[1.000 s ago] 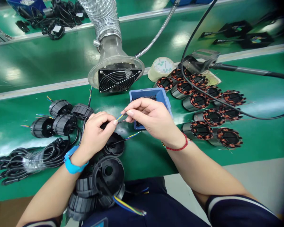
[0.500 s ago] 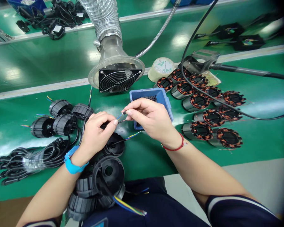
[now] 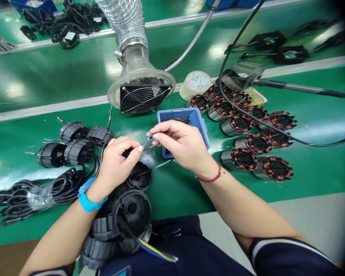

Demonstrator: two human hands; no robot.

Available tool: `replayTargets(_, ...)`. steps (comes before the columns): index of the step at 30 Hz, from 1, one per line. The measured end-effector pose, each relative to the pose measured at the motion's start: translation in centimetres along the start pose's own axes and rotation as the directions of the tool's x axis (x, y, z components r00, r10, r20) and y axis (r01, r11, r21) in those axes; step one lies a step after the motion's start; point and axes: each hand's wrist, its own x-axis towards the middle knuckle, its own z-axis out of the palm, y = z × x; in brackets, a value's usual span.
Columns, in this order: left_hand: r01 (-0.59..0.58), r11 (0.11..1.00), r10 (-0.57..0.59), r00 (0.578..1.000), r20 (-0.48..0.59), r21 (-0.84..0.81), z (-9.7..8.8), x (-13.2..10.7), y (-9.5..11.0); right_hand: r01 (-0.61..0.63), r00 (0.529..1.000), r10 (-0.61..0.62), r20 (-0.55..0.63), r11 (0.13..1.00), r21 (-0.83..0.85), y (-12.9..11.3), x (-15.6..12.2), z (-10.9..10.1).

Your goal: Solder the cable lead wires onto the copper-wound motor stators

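Observation:
My left hand [image 3: 116,159], with a blue band at the wrist, pinches thin insulated wires [image 3: 145,142] between thumb and forefinger. One of them shows blue. Thumb and fingertips of my right hand [image 3: 184,147] close on the far end of the wires, where a small black sleeve-like piece [image 3: 150,136] shows. Its exact kind is too small to tell. Behind the right hand stands a blue bin [image 3: 203,128] holding small black pieces. Below the hands sit black round motor housings [image 3: 139,176] with coloured wire ends, one of them [image 3: 133,212] close to my body.
Several copper-wound stators [image 3: 243,159] stand on the right, near a tape roll [image 3: 196,85]. A fume duct with a fan [image 3: 145,98] hangs ahead. On the left are more housings [image 3: 73,131] and a bundled black cable [image 3: 43,195]. A loose black cable [image 3: 224,57] loops across the right.

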Motion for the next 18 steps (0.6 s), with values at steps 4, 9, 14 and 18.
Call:
replayTargets(4,0.019,1.000,-0.019,1.000,0.004,0.006,-0.01,-0.03,0.03,-0.062,0.998,0.061,0.034,0.997,0.052,-0.01,0.16,-0.19)
replayTargets(9,0.029,1.000,-0.029,0.999,0.017,0.001,-0.02,0.00,0.04,-0.273,0.946,0.237,0.221,0.950,0.152,-0.09,0.59,-0.29)
replayTargets(14,0.068,0.997,-0.068,0.998,0.004,-0.035,-0.11,-0.06,-0.07,-0.354,0.912,0.281,0.299,0.907,0.229,0.01,0.85,-0.50)
replayTargets(18,0.075,0.995,-0.074,0.997,0.016,-0.061,-0.22,-0.08,-0.08,-0.288,0.951,0.248,0.184,0.928,0.237,0.00,0.88,-0.83)
